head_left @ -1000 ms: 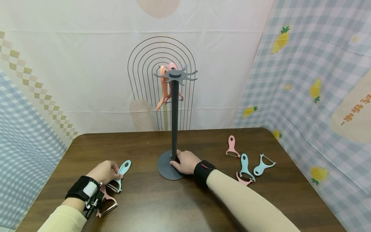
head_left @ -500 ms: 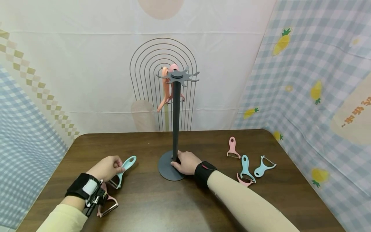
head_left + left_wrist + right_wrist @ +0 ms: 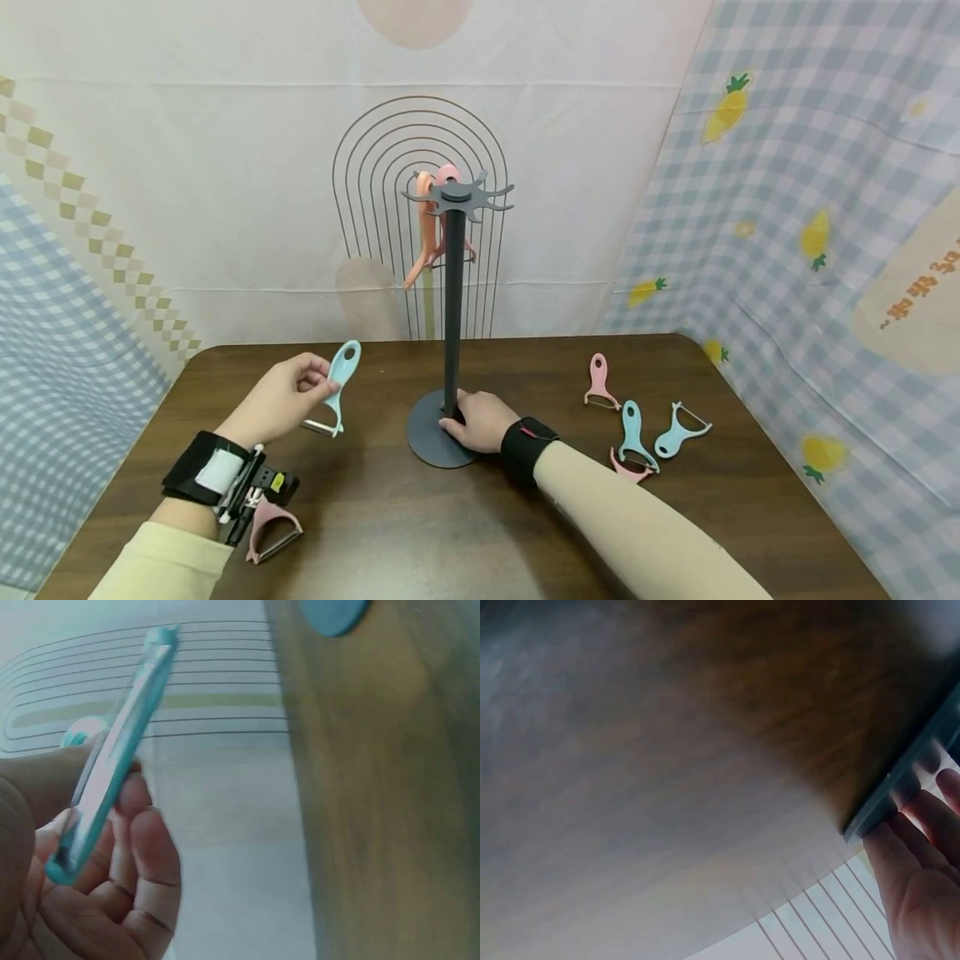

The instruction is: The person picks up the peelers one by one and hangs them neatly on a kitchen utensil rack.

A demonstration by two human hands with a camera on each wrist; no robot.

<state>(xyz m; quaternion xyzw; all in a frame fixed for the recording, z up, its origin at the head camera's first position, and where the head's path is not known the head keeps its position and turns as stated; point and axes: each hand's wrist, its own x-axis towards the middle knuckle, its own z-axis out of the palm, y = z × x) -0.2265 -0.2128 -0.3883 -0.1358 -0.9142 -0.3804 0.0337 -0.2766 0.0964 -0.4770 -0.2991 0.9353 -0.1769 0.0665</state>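
Observation:
My left hand [image 3: 281, 396] pinches a light-blue peeler [image 3: 342, 372] by its handle, holding it above the table with the blade end hanging down. In the left wrist view the same peeler [image 3: 124, 754] slants across the fingers, its blade end towards the camera. A dark grey stand [image 3: 453, 308] with curved hooks on top stands upright at the middle. At the foot of its pole, my right hand [image 3: 487, 421] holds on over the round base [image 3: 435, 446]. From the rear hooks hang an orange peeler [image 3: 425, 229] and a pink peeler [image 3: 448, 172], partly hidden.
On the brown table [image 3: 390, 533], another pink peeler [image 3: 264, 518] lies below my left wrist. Towards the right lie a pink peeler [image 3: 597, 375], two light-blue peelers [image 3: 632, 427] [image 3: 678, 432] and a partly covered pink peeler [image 3: 628, 471]. Cloth-covered walls surround the table.
The left hand has lifted the light-blue peeler off the table, up and away from the pink one beneath the wrist. The right hand has stayed at the stand's foot.

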